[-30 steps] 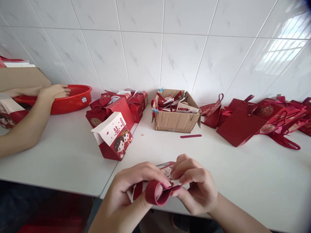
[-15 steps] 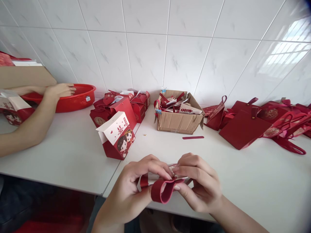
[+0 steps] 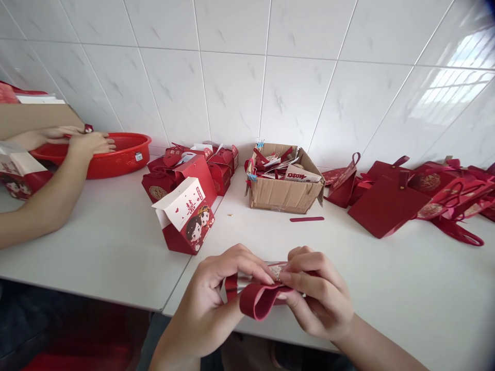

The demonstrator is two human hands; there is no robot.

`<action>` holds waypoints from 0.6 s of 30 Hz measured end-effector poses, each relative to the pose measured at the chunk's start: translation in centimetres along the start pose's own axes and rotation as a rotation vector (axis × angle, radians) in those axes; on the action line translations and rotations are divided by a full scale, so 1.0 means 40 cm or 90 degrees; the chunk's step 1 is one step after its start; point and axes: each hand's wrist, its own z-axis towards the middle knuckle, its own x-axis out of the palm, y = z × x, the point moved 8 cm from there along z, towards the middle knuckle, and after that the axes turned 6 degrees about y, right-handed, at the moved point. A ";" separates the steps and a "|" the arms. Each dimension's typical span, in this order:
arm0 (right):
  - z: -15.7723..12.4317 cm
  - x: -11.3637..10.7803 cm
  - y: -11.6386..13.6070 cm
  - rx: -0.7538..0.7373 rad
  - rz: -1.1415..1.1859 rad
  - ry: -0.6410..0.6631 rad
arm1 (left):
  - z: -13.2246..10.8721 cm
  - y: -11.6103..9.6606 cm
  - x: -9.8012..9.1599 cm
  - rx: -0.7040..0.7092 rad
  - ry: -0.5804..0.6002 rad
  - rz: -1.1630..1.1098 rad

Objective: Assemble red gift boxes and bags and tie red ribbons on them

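Observation:
Over the table's front edge, both my hands grip a small red and white gift box (image 3: 232,286) with a looped dark red strap (image 3: 253,301) facing me. My left hand (image 3: 220,293) is closed round the box's left side, its fingers on top by the base of the loop. From the right, my right hand (image 3: 319,288) pinches the strap's end against the box, thumb below and fingers above. My fingers cover most of the box, and what lies under the fingertips is hidden. Beyond my left hand stands a red and white gift box with two cartoon figures (image 3: 189,216).
A cardboard box (image 3: 286,195) of paper pieces and straps stands by the wall, a loose strap (image 3: 307,219) before it. Red gift boxes (image 3: 220,178) cluster left of it; red gift bags (image 3: 390,206) pile up rightward. Another person's hands (image 3: 87,141) are over a red basin (image 3: 127,159).
My fingers have shifted slightly on the box and strap, showing a little more of its printed top. At far left, the other person's hands have come together, with a small dark red item now showing.

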 end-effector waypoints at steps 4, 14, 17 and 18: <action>0.000 0.002 -0.005 0.033 -0.006 0.002 | 0.003 -0.005 0.000 0.015 -0.016 0.016; 0.000 0.002 -0.012 0.051 0.017 0.016 | -0.004 0.005 0.009 0.036 0.003 -0.022; 0.003 0.001 -0.009 0.039 0.015 0.018 | -0.002 0.012 0.013 0.022 0.019 -0.059; 0.003 0.001 -0.010 0.037 0.010 0.018 | -0.001 0.012 0.013 0.023 0.018 -0.065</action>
